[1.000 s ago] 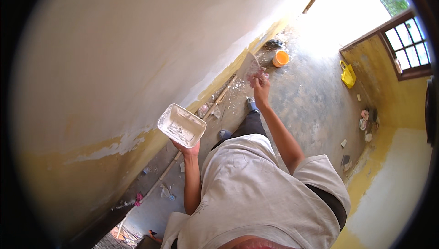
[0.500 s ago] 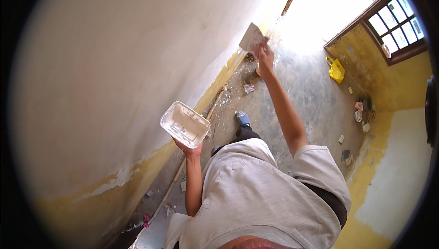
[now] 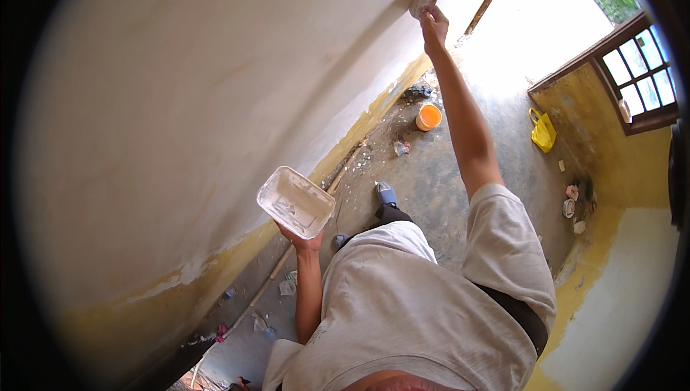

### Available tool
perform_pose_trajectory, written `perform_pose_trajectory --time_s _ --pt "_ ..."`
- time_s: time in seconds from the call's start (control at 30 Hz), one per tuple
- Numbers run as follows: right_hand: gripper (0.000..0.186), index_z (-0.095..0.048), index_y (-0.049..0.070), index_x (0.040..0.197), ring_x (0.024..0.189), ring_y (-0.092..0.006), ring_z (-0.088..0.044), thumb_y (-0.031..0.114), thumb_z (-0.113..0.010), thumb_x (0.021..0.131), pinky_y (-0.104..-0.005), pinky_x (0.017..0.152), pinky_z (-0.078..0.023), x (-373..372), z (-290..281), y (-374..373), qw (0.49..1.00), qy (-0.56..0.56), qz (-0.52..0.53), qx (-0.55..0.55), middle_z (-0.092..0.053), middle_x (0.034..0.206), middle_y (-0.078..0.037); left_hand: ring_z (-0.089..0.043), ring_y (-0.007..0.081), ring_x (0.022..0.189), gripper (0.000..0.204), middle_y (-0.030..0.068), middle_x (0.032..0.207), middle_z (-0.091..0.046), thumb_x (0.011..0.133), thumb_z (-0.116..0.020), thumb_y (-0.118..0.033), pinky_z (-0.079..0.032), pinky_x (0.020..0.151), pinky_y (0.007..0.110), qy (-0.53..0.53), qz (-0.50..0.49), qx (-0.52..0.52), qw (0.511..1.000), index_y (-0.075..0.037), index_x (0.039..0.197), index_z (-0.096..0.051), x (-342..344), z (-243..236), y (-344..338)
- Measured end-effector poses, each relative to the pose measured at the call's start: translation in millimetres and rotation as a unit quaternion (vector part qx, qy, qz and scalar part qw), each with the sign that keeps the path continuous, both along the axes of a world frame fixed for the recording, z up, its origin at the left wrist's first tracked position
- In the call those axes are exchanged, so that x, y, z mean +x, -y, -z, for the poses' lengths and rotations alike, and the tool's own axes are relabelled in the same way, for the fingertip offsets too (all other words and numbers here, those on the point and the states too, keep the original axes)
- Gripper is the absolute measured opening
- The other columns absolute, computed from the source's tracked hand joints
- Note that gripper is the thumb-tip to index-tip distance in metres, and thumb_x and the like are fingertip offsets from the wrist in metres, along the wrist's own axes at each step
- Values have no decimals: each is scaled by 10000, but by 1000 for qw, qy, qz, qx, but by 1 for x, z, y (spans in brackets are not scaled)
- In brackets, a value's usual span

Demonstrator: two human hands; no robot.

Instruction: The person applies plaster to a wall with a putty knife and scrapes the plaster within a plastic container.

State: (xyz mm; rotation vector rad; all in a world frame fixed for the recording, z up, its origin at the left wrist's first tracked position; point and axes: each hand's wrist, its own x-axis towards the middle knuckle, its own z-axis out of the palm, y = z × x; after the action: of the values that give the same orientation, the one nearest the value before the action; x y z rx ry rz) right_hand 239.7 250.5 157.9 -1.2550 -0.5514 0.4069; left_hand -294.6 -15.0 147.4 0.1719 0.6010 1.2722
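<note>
My left hand (image 3: 303, 239) supports a white rectangular plastic tub (image 3: 282, 221) from below, close to the wall. Pale putty is smeared over the inside of the tub. My right arm reaches far forward and up, and my right hand (image 3: 434, 30) is closed round a putty knife (image 3: 421, 0). Its broad blade is up against the whitish wall (image 3: 187, 103), seen nearly edge-on, and throws a long shadow down it. The handle is mostly hidden in my fingers.
A long pole (image 3: 277, 269) lies along the wall's foot among scraps. An orange bucket (image 3: 429, 117) stands on the floor ahead, beyond a crumpled wrapper (image 3: 401, 148). To the right are a yellow bag (image 3: 544, 134) and a barred window (image 3: 640, 71). Bright daylight enters ahead.
My right hand has moved forward and up with the putty knife, bringing its blade to the wall. The orange bucket has come into fuller view. My left hand still holds the tub.
</note>
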Motion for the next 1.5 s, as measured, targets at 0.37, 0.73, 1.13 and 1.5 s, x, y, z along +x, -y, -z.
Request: perform_pose_trajectory --time_s 0.37,0.73,1.13,1.5 --pt "400 -594 39 1354 1190 -280 -621 25 -584 954 -381 966 -574 -270 -41 89 995 92 -22 30 -605 1295 -191 -528 257 1301 577 22 1448 -525 1029 -364 -541 -443 1081 475 -29 -36 -3 999 -193 1482 -437 -101 -15 44" --pt "468 -618 52 1339 1051 -255 -654 64 -710 880 -338 857 -581 -625 -12 220 975 206 -78 1 -652 1172 -146 -531 258 1299 568 24 1445 -534 1014 -406 -533 -428 1096 482 -31 -115 7 993 -195 1468 -462 -295 7 126" --pt "248 -605 -28 1191 947 -201 -688 27 -552 955 -344 809 -582 -630 2 296 854 -340 -392 -30 -671 1100 -117 -567 244 1245 571 26 1374 -585 991 -455 -552 -461 1054 472 -41 -154 -17 987 -175 1417 -508 -317 26 139" --pt "168 -576 -1 1134 818 -163 -693 97 -552 999 -311 651 -580 -314 12 267 880 -399 -250 58 -687 960 -97 -555 271 1262 578 35 1395 -574 1009 -414 -548 -435 1081 490 -37 -23 12 999 -175 1444 -487 -70 21 26"
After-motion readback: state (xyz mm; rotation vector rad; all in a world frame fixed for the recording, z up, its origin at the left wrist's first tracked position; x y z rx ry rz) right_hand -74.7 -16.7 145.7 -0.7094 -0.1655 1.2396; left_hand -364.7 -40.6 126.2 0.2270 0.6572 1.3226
